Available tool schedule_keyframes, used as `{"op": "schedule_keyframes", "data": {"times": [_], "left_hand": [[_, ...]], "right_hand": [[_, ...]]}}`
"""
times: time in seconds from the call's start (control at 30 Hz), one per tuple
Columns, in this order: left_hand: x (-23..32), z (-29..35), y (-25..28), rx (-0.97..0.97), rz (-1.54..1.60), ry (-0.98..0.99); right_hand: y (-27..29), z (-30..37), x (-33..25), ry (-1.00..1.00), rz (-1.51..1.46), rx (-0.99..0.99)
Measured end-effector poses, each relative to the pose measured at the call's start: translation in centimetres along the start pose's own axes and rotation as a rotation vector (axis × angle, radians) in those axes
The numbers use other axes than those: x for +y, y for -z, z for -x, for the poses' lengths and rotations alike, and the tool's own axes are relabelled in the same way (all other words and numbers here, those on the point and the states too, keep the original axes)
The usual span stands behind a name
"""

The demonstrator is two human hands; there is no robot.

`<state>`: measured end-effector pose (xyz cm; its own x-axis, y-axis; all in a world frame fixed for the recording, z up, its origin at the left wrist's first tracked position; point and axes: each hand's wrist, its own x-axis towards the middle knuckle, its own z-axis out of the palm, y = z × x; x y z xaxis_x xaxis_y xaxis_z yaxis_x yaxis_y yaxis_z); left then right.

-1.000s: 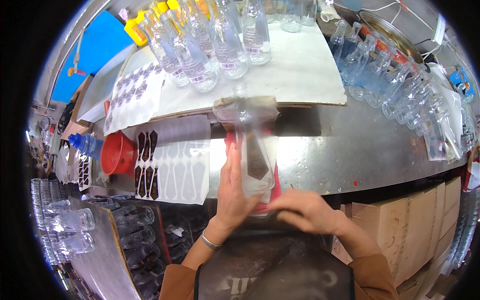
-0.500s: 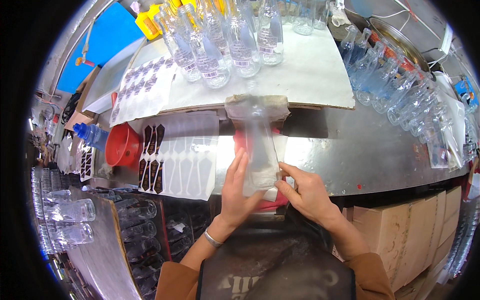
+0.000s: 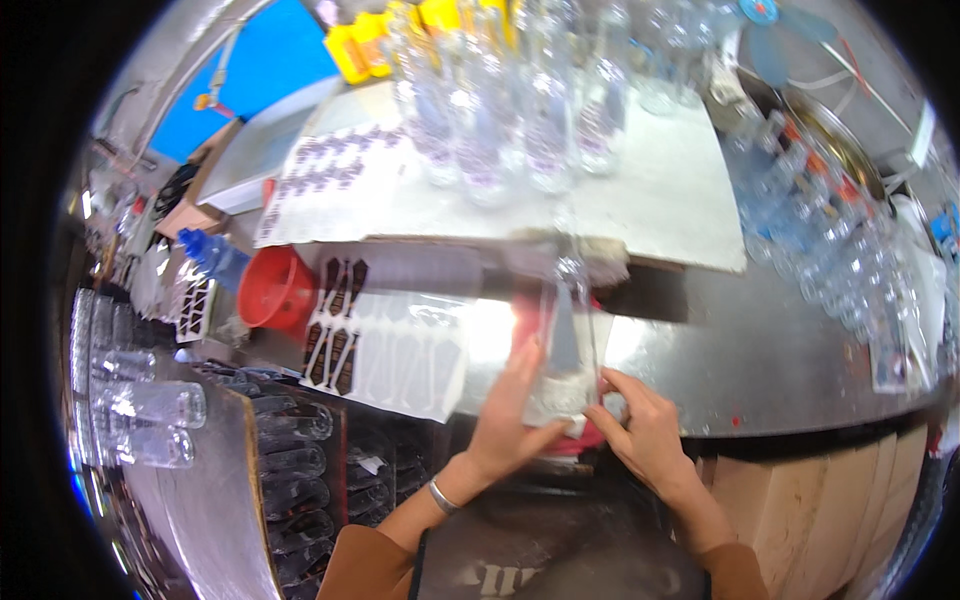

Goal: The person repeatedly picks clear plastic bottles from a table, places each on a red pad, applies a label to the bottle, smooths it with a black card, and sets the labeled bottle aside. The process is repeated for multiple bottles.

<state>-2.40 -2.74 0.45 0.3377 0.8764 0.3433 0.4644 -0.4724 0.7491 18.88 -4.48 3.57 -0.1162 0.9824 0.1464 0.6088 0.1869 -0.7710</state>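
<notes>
A clear glass bottle [image 3: 572, 335] lies between my hands, its neck pointing away from me and its base toward me. A grey-blue, tie-shaped label shows on it. My left hand [image 3: 503, 420] runs along the bottle's left side, fingers fairly straight, the thumb reaching across near the base. At the base's right edge, the thumb and index finger of my right hand [image 3: 645, 432] press in. Pink and white cloth lies under the bottle, and a wrapped pad [image 3: 600, 262] sits by its neck. Motion blur softens the exact finger contact.
Left of the bottle lies a label sheet [image 3: 400, 345] with dark tie-shaped labels, beside a red cup [image 3: 275, 290]. Several standing bottles [image 3: 480, 130] occupy the white board [image 3: 690, 200] ahead. More bottles [image 3: 820, 240] line the right. Cardboard boxes [image 3: 800, 510] stand below the bench.
The whole view has shifted, moving the scene right and slightly down. The bottle was smeared by motion; now its tie-shaped label shows more distinctly. Both hands stay at it.
</notes>
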Motion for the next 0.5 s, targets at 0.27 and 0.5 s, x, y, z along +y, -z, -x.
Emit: {"op": "schedule_keyframes", "data": {"times": [0.27, 0.5], "left_hand": [[-11.4, -7.3, 13.2, 0.588, -0.504, 0.031], [-18.3, -15.8, 19.8, 0.44, -0.821, 0.244]], "right_hand": [[1.9, 0.3, 2.1, -0.161, -0.168, 0.078], [0.8, -0.9, 2.3, -0.11, -0.117, 0.086]]}}
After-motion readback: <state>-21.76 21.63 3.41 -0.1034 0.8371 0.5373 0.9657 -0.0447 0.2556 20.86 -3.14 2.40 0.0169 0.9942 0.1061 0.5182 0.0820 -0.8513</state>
